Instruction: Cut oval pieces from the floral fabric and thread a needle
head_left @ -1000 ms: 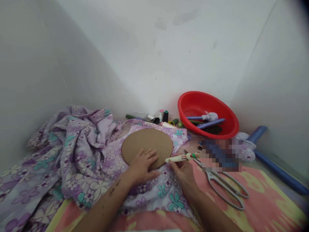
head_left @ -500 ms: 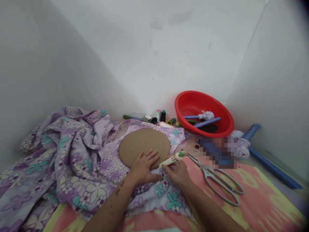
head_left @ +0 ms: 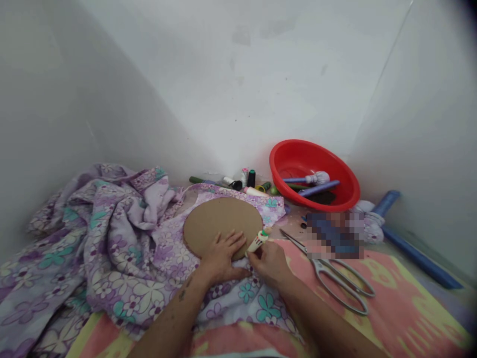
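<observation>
A round brown cardboard disc [head_left: 223, 219] lies on purple-and-white flowered fabric [head_left: 167, 263]. My left hand [head_left: 221, 256] rests flat on the disc's lower part, fingers spread, thumb over the cloth. In my right hand [head_left: 270, 263] is a thick white multicolour pen [head_left: 258, 240] with a green band near its top. It leans at the disc's lower right edge, its lower end close to the cardboard rim; whether the tip touches the cloth is hidden by my fingers.
Large scissors [head_left: 335, 278] lie right of my right hand on a pink-and-yellow cloth [head_left: 391, 298]. A tilted red basin [head_left: 278, 159] holds purple sticks. Thread spools [head_left: 251, 178] stand by the wall. Bunched fabric [head_left: 115, 214] is heaped at left. A blurred patch [head_left: 335, 236] hides something.
The pen has tipped from slanting well to the right to a steeper angle, its top swinging left. My right hand has turned with it; my left hand stays on the disc.
</observation>
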`<state>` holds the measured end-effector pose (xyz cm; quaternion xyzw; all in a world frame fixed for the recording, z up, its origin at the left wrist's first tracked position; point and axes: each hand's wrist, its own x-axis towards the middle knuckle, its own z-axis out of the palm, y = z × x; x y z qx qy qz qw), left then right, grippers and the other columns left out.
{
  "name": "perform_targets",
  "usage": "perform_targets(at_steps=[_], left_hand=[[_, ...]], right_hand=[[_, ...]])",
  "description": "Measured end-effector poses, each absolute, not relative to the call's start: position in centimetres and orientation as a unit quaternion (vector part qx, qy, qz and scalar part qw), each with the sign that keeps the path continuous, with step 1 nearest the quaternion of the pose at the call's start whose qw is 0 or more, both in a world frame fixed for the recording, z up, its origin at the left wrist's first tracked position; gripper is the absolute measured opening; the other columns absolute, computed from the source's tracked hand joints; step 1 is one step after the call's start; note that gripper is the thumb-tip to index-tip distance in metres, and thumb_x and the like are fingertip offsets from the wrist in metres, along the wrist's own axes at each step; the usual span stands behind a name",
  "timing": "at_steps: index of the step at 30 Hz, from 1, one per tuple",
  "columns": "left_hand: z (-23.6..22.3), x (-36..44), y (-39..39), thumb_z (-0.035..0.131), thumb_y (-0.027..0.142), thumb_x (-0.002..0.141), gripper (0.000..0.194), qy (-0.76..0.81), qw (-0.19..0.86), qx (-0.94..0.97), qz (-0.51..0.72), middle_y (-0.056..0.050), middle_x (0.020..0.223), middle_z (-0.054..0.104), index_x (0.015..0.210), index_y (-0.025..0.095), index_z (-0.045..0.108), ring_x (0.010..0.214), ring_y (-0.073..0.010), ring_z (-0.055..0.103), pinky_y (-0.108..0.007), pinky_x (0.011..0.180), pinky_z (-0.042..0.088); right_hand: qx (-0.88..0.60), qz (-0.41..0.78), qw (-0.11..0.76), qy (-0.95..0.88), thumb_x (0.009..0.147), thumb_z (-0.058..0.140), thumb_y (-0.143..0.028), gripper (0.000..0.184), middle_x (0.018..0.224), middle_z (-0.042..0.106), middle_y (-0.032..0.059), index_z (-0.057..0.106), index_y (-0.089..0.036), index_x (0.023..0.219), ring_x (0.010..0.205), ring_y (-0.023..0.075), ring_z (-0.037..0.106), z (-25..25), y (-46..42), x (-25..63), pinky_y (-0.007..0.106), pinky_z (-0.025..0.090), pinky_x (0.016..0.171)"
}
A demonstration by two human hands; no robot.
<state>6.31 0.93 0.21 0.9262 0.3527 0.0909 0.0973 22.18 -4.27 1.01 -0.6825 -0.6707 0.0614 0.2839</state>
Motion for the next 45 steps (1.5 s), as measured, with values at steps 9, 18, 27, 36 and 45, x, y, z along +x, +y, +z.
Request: perform_targets(at_steps=[9, 18, 27, 36, 45], left_hand=[[0.4, 6.3, 0.8, 0.04, 0.07, 0.059, 0.082, 0.352, 0.098, 0.927, 0.086, 0.001, 0.137, 0.02, 0.128, 0.031, 0.021, 0.125, -0.0214, 0.013, -0.046, 0.099, 0.006], [0.4, 6.3, 0.9, 0.039, 0.071, 0.058, 0.082, 0.35, 0.095, 0.928, 0.085, 0.001, 0.137, 0.021, 0.128, 0.032, 0.02, 0.125, -0.0217, 0.014, -0.047, 0.099, 0.006], [0.4, 6.4, 0.8, 0.039, 0.071, 0.057, 0.082, 0.356, 0.107, 0.924, 0.091, 0.0, 0.137, 0.022, 0.127, 0.03, 0.025, 0.124, -0.0226, 0.015, -0.046, 0.099, 0.006], [0.2, 6.4, 1.0, 0.04, 0.071, 0.058, 0.081, 0.356, 0.11, 0.923, 0.1, 0.0, 0.136, 0.024, 0.127, 0.032, 0.023, 0.124, -0.0228, 0.018, -0.047, 0.099, 0.007], [0.1, 6.3, 0.9, 0.041, 0.068, 0.06, 0.077, 0.354, 0.103, 0.923, 0.108, 0.0, 0.136, 0.025, 0.126, 0.033, 0.024, 0.123, -0.0226, 0.018, -0.047, 0.098, 0.009]], right_hand=[[-0.702, 0.011, 0.282, -0.653, 0.067, 0.046, -0.026, 0.017, 0.063, 0.062, 0.0053, 0.058, -0.014, 0.065, 0.058, 0.0141, 0.055, 0.7, -2.4, 24.9, 0.02, 0.03, 0.051], [-0.707, -0.007, 0.322, -0.63, 0.067, 0.045, -0.028, 0.019, 0.06, 0.061, 0.0052, 0.057, -0.014, 0.062, 0.055, 0.0131, 0.053, 0.8, -1.0, 26.9, 0.02, 0.031, 0.049], [-0.659, 0.057, 0.344, -0.666, 0.066, 0.046, -0.027, 0.018, 0.058, 0.06, 0.0033, 0.059, -0.015, 0.063, 0.054, 0.0127, 0.053, 1.6, -2.5, 25.3, 0.019, 0.034, 0.049], [-0.636, 0.047, 0.271, -0.721, 0.066, 0.047, -0.024, 0.015, 0.058, 0.059, 0.0032, 0.057, -0.014, 0.063, 0.051, 0.0108, 0.049, 1.2, -3.3, 22.7, 0.02, 0.027, 0.047], [-0.633, 0.024, 0.245, -0.734, 0.067, 0.044, -0.025, 0.016, 0.059, 0.06, 0.003, 0.057, -0.015, 0.07, 0.054, 0.0117, 0.051, 1.3, -3.8, 22.1, 0.021, 0.024, 0.048]])
